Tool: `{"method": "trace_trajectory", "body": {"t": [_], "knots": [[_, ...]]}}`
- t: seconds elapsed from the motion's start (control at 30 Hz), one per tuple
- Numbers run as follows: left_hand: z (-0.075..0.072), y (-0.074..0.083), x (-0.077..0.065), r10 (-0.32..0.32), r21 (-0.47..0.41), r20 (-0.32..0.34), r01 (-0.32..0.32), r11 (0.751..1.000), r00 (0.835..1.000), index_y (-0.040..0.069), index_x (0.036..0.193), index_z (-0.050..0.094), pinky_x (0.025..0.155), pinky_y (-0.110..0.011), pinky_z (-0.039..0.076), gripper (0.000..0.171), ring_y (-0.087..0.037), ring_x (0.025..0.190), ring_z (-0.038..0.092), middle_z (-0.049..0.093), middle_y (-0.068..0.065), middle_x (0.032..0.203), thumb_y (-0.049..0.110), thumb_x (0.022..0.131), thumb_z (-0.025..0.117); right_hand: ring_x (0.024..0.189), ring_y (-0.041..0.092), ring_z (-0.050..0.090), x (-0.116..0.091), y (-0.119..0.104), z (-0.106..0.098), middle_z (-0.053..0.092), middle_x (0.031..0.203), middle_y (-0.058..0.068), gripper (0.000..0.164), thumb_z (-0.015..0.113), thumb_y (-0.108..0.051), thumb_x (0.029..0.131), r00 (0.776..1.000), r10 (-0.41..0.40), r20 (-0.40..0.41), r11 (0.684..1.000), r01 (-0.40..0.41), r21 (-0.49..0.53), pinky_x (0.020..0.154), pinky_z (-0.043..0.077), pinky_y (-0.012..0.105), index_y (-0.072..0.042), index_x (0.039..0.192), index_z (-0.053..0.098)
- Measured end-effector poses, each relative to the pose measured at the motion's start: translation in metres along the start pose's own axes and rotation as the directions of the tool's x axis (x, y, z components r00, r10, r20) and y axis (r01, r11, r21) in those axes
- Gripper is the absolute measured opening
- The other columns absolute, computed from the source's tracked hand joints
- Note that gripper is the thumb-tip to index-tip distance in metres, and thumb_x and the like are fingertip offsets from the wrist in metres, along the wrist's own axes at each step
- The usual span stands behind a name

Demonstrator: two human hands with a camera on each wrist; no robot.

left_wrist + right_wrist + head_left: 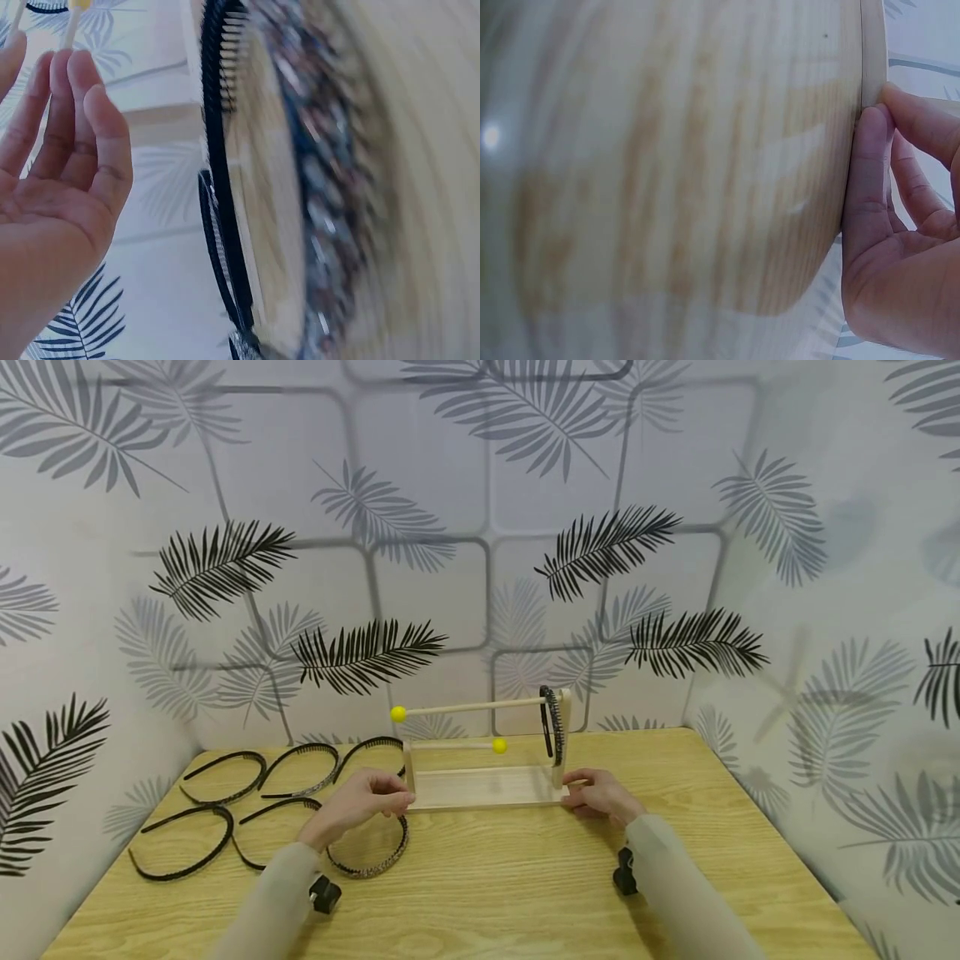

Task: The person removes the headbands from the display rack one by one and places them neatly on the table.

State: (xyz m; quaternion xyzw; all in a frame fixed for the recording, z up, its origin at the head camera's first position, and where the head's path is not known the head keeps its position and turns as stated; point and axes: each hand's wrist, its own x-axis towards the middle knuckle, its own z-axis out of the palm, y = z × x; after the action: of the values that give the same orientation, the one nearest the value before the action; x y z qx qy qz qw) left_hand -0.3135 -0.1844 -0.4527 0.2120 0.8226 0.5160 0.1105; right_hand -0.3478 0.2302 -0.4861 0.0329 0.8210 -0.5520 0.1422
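A wooden rack (483, 789) stands on the table with two rods tipped by yellow balls. One dark toothed headband (557, 727) hangs from its upper rod, against the right upright. My right hand (600, 795) pinches the right end of the rack's base between thumb and fingers; the board edge (873, 56) shows in the right wrist view. At the base's left corner is my left hand (363, 802), its fingers loosely bent in the left wrist view, with no grip visible. Below that hand lies a glittery headband (375, 870), large and blurred as a beaded band (322, 195).
Several more headbands lie to the left, including a plain black one (225, 839) and a glittery one (330, 768); my left arm partly covers some. The wooden table (510, 893) meets a leaf-patterned wall (427, 593) behind the rack.
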Motion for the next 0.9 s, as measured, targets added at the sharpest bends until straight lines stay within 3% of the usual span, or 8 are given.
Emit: {"method": "trace_trajectory", "body": {"t": [0.37,0.63,0.77,0.9], "knots": [[0.015,0.017,0.020,-0.030,-0.157,-0.150,0.006,0.988,0.988,0.007,0.098,0.071,0.086,-0.056,0.051,0.030,-0.042,0.090,0.061,0.068,-0.008,0.086,0.036,0.092,0.070,0.083,0.013,0.065,0.003,0.001,-0.001,0.061,0.113,0.016,0.043,0.068,-0.004,0.091,1.000,0.000,-0.003,1.000,0.000,-0.004,0.075,0.058,0.029,-0.001,0.132,0.056],[0.032,0.034,0.032,-0.032,-0.189,-0.167,-0.001,0.982,0.985,0.010,0.102,0.072,0.087,-0.056,0.050,0.029,-0.044,0.095,0.061,0.069,-0.011,0.088,0.037,0.091,0.070,0.086,0.014,0.065,0.001,0.001,-0.001,0.060,0.115,0.017,0.042,0.068,-0.005,0.091,1.000,-0.007,0.003,1.000,0.007,-0.022,0.076,0.058,0.030,-0.001,0.131,0.056],[0.039,0.041,0.038,-0.021,-0.192,-0.169,-0.012,0.981,0.985,0.010,0.105,0.073,0.083,-0.046,0.054,0.030,-0.031,0.089,0.066,0.071,-0.015,0.094,0.038,0.092,0.069,0.085,0.014,0.066,0.002,0.001,0.000,0.061,0.114,0.016,0.041,0.067,-0.005,0.091,1.000,-0.004,-0.005,1.000,0.004,-0.024,0.076,0.058,0.030,-0.001,0.131,0.056],[0.047,0.046,0.044,0.006,-0.234,-0.171,-0.046,0.971,0.985,0.009,0.110,0.072,0.078,-0.037,0.056,0.030,-0.019,0.083,0.067,0.072,-0.009,0.094,0.034,0.093,0.068,0.086,0.015,0.066,0.002,0.003,0.000,0.061,0.116,0.017,0.042,0.068,-0.005,0.091,1.000,-0.003,-0.012,1.000,0.003,-0.027,0.077,0.058,0.031,-0.001,0.131,0.056]]}}
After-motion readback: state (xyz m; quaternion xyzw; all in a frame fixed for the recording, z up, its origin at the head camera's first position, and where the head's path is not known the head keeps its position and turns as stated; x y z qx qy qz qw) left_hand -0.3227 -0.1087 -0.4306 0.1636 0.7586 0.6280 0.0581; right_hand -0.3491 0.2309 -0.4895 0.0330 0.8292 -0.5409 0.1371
